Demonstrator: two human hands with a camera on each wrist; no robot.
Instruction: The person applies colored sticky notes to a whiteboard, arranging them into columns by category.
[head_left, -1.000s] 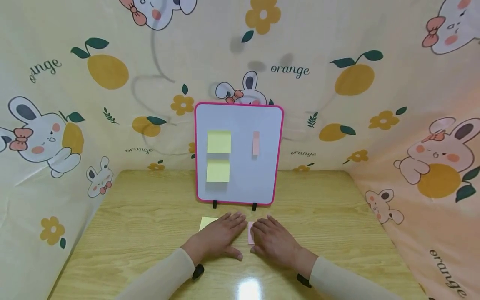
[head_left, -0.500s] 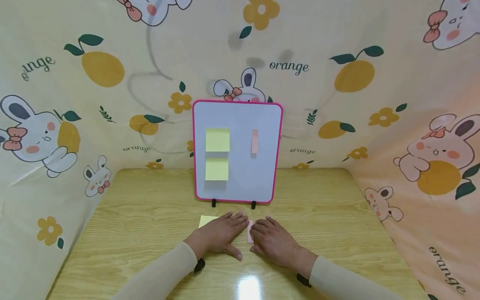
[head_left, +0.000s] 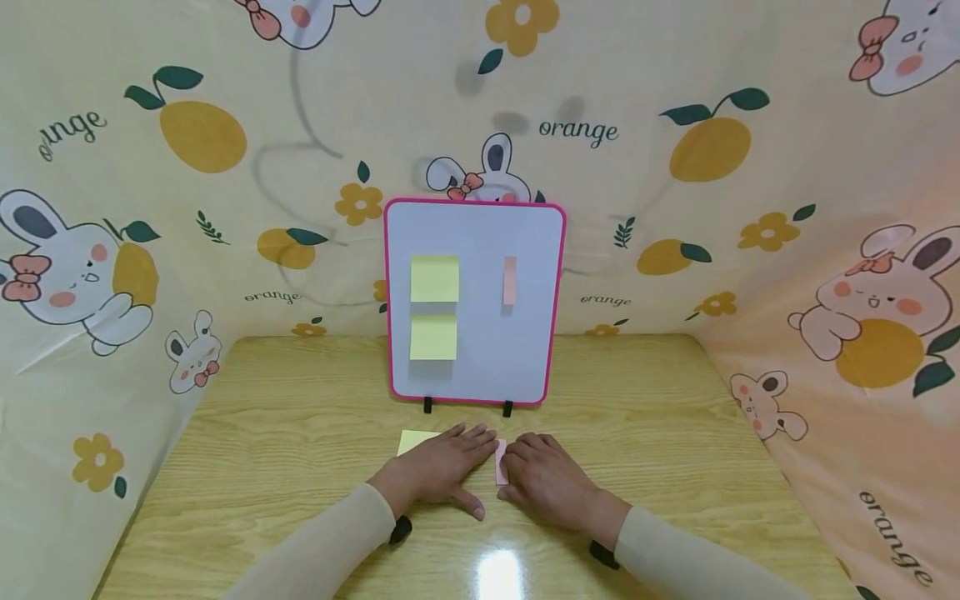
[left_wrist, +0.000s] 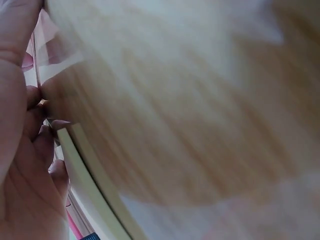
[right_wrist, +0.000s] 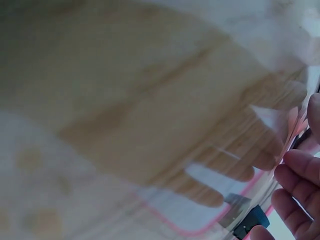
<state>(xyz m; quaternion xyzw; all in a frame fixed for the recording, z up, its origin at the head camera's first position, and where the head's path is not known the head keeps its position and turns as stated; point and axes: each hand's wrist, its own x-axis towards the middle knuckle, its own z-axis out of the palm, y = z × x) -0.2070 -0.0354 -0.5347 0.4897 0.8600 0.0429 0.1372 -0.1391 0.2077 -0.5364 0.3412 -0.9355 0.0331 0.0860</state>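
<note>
A pad of narrow pink sticky notes (head_left: 501, 464) lies on the table between my hands. My left hand (head_left: 442, 462) rests palm down with straight fingers, its fingertips beside the pink pad's left edge. Partly under that hand is a pad of yellow sticky notes (head_left: 414, 440); its thick edge (left_wrist: 90, 182) shows in the left wrist view. My right hand (head_left: 546, 479) covers the pink pad's right side, fingers curled and thumb close to its near corner. In the right wrist view these fingertips pinch at pink sheets (right_wrist: 295, 124) that stand up from the pad.
Behind the hands a whiteboard (head_left: 487, 350) with a pink frame stands on two black feet (head_left: 428, 406). Two yellow notes (head_left: 434, 279) stick to its left half, one narrow pink note (head_left: 510, 281) to its right. Printed cloth (head_left: 300, 167) surrounds the wooden table (head_left: 300, 417).
My right hand's fingers have curled further and drawn in slightly at the pink pad. The left hand stays nearly still. The head view has tilted down slightly.
</note>
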